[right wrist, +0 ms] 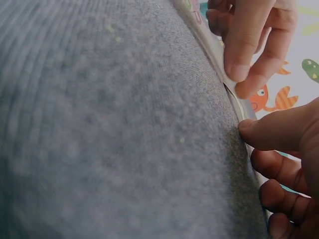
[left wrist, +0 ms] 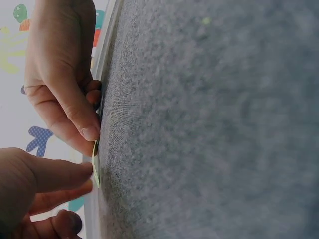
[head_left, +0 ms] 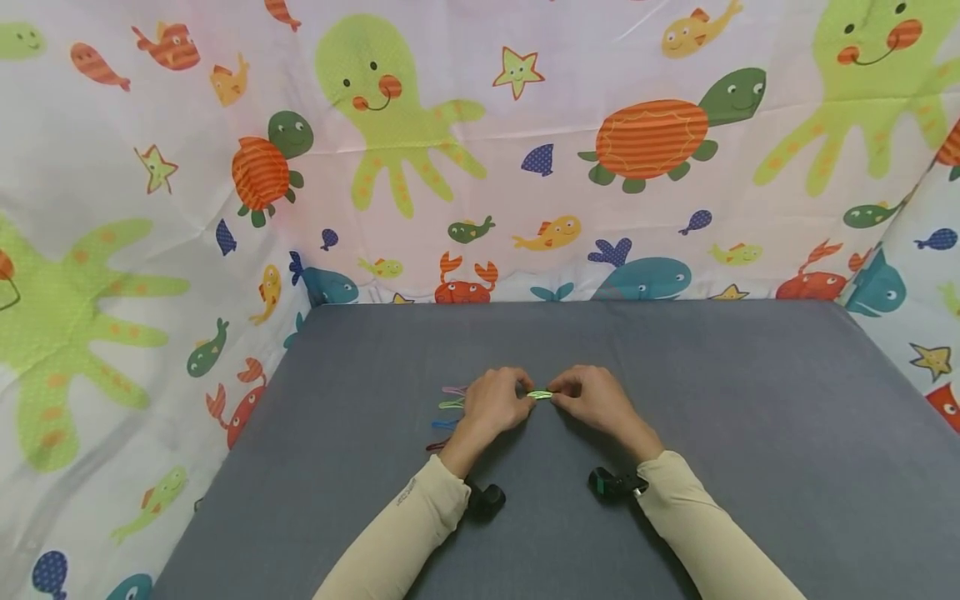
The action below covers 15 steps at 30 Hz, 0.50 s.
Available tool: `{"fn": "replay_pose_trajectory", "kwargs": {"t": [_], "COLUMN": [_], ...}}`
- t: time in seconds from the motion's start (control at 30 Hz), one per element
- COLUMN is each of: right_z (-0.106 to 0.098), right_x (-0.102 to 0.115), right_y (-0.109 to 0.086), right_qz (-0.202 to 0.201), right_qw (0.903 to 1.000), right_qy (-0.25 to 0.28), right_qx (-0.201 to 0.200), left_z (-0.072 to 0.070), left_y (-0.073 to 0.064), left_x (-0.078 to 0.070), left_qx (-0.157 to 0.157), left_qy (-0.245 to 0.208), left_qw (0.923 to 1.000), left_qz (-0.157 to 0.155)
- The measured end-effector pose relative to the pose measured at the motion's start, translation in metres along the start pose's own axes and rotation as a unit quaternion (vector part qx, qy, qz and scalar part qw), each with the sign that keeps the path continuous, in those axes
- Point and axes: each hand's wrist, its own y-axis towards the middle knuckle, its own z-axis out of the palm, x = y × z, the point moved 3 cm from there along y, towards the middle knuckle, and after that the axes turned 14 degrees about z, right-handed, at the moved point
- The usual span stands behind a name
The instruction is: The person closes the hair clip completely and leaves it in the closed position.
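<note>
two-handed pinch on yellow-green clip (head_left: 540, 395)

held level between fingertips, low over grey bench (head_left: 750, 467), roughly mid-width; hard to tell whether touching down. gripped at one end by left hand (head_left: 495, 397), at the other by right hand (head_left: 597, 400), thumb and finger on each side. so: grasping on both sides, nothing released.

set out to the left in a column, far to near, right ends partly hidden behind left hand and wrist: pink clip (head_left: 453, 390), green clip (head_left: 452, 405), blue clip (head_left: 444, 424), dark red clip (head_left: 437, 446).

step in hand, judging by grip: adjusting clip at both ends, maybe opening, closing or just straightening; too small to tell which. next move seems to call for steady, even pressure at both ends, then a clean letting-go without flicking. likely risk: slipping, being thin and narrow.
</note>
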Motion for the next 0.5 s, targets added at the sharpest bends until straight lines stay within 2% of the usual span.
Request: {"fn": "replay_pose_trajectory", "kwargs": {"t": [0.3,0.5], "right_z": [0.005,0.004], "right_x": [0.001,-0.001], "right_y": [0.002,0.001], "right_qz": [0.001,0.002], "right_qw": [1.0000,1.0000], "right_qy": [0.009,0.009], "right_qx": [-0.001,-0.002], "left_z": [-0.024,-0.038], "left_y": [-0.013,-0.018], "left_x": [-0.004,-0.002], "left_qx": [-0.031,-0.043], "left_qy": [-0.017,0.002], "left_qw": [0.9982,0.9973], "left_qz": [0.047,0.059]}}
